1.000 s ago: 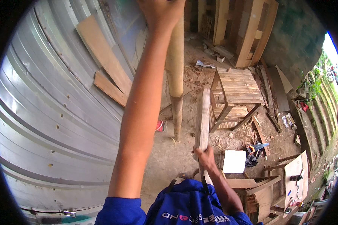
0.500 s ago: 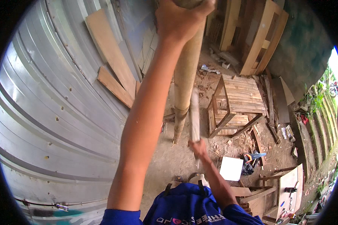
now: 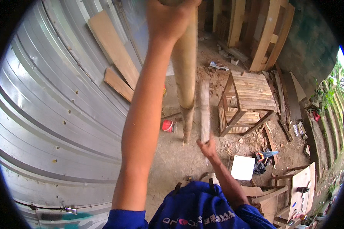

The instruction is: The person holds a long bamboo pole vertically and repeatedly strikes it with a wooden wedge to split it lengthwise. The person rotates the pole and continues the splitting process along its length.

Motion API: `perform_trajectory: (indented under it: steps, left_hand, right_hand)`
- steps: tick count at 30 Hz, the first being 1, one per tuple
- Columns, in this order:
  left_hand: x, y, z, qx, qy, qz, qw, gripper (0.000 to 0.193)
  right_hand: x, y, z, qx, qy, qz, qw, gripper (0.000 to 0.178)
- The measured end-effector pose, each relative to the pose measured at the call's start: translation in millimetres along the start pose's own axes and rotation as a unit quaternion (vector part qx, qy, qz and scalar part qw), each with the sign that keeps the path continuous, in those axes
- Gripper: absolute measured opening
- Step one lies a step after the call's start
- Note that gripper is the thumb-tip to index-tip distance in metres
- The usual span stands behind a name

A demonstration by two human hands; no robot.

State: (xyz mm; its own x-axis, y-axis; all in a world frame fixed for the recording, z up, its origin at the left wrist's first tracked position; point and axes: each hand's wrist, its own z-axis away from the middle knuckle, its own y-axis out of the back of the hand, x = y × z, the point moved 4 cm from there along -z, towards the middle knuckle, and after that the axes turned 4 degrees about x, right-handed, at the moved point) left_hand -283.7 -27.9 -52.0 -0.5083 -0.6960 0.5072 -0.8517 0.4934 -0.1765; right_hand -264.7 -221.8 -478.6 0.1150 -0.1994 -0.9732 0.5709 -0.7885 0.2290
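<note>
My left hand (image 3: 171, 18) is raised high and wrapped around the top of a tall round wooden post (image 3: 185, 68) that stands on the dirt ground. Lower down, my right hand (image 3: 208, 147) grips the bottom end of a narrow wooden plank (image 3: 205, 110). The plank stands nearly upright just right of the post, close beside it. I cannot tell whether plank and post touch. My blue shirt fills the lower edge.
A corrugated metal wall (image 3: 53, 114) curves along the left with two boards (image 3: 114, 49) leaning on it. A slatted wooden crate frame (image 3: 244, 103) sits right of the post. A red can (image 3: 167, 125), a white sheet (image 3: 243, 167), pallets (image 3: 263, 30) and scrap wood lie around.
The view has swung so the post and my left hand appear nearer and more central. The plank in my right hand has moved closer to the post and stands more upright.
</note>
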Motion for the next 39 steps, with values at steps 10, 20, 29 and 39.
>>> perform_trajectory:
  steps: [10, 20, 29, 39]
  left_hand:
    - [-11, 17, -10, -0.046, -0.06, 0.079, 0.994, 0.053]
    - [2, 26, -6, -0.079, -0.049, 0.109, 0.99, 0.046]
    - [-8, 23, -7, -0.055, -0.102, 0.031, 0.993, 0.047]
    - [-3, 33, -5, 0.024, 0.022, -0.127, 0.991, 0.069]
  right_hand:
    - [-133, 129, -53, 0.182, 0.311, -0.173, 0.917, 0.042]
    - [33, 42, -2, 0.17, 0.035, -0.065, 0.983, 0.039]
    - [-88, 87, -13, 0.312, 0.293, 0.022, 0.903, 0.03]
    - [120, 125, -20, 0.136, -0.003, -0.045, 0.99, 0.029]
